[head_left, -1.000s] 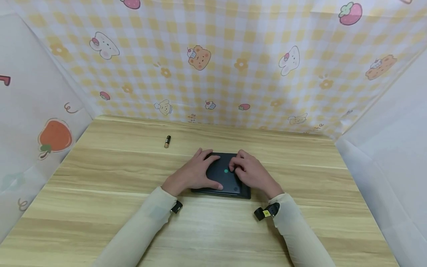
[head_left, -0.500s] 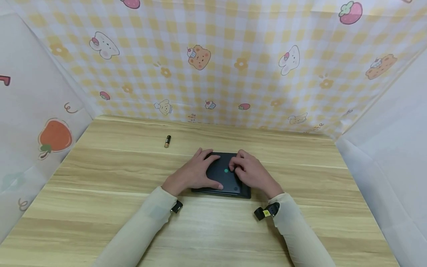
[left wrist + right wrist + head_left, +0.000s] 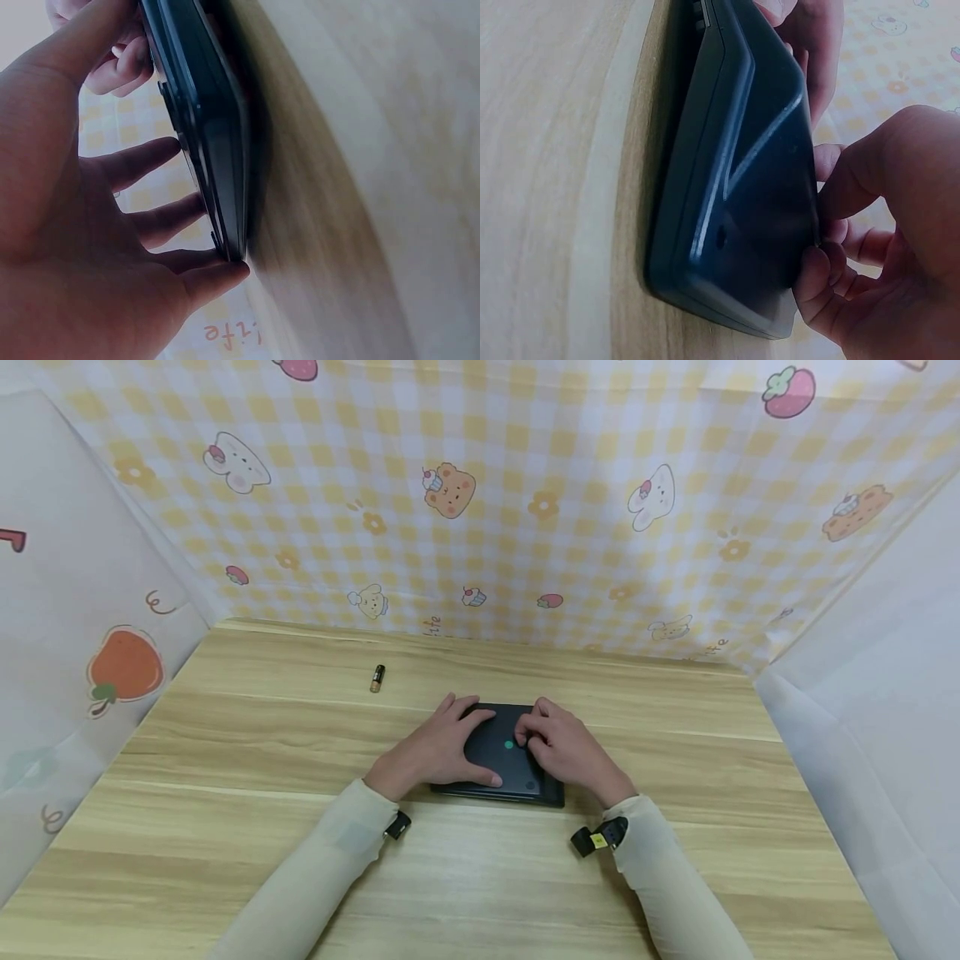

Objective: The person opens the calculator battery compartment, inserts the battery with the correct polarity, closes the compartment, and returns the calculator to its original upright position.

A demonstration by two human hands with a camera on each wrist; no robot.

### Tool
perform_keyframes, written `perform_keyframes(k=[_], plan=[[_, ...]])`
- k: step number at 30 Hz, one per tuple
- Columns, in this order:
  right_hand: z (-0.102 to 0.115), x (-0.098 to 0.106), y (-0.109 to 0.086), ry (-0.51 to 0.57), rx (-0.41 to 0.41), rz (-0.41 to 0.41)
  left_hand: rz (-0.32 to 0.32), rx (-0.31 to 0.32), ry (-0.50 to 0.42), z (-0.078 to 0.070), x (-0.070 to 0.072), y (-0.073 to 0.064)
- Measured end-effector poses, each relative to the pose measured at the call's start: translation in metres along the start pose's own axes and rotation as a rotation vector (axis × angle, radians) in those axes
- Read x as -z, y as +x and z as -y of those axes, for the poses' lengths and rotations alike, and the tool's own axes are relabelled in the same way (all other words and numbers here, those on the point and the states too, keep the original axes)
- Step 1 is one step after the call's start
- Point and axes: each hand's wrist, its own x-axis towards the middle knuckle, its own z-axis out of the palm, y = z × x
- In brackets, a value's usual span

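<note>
Flat black rectangular plastic device point(image 3: 491, 747) on pale wooden tabletop point(image 3: 465, 885); left hand point(image 3: 442, 752) spread across it, right hand point(image 3: 564, 750) curled against it, cannot tell if pinching; no visible shift over last second, work seems mid-step

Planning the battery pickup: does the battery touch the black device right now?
Apart. The head view shows it: the battery lies by itself, with bare wooden table between it and the black device.
</note>
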Motion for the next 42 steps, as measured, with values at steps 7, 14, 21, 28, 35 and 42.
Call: perform_keyframes(k=[7, 14, 21, 28, 35, 42], plan=[[0.001, 0.0, 0.0, -0.006, 0.003, -0.003, -0.005, 0.003, 0.005, 0.001, -0.001, -0.001], [0.001, -0.002, 0.001, -0.002, 0.002, -0.001, 0.005, 0.013, 0.005, -0.001, -0.001, -0.001], [-0.001, -0.001, 0.001, 0.005, 0.008, -0.021, 0.01, 0.014, 0.013, -0.001, 0.0, -0.001], [0.002, 0.002, 0.001, 0.021, 0.018, -0.029, 0.011, 0.013, 0.006, -0.001, 0.001, 0.0], [-0.001, 0.003, -0.001, 0.043, 0.035, -0.023, 0.013, 0.016, 0.009, -0.001, 0.0, 0.0], [-0.005, 0.011, -0.005, 0.095, 0.017, 0.049, 0.007, 0.012, 0.006, -0.001, 0.0, -0.001]])
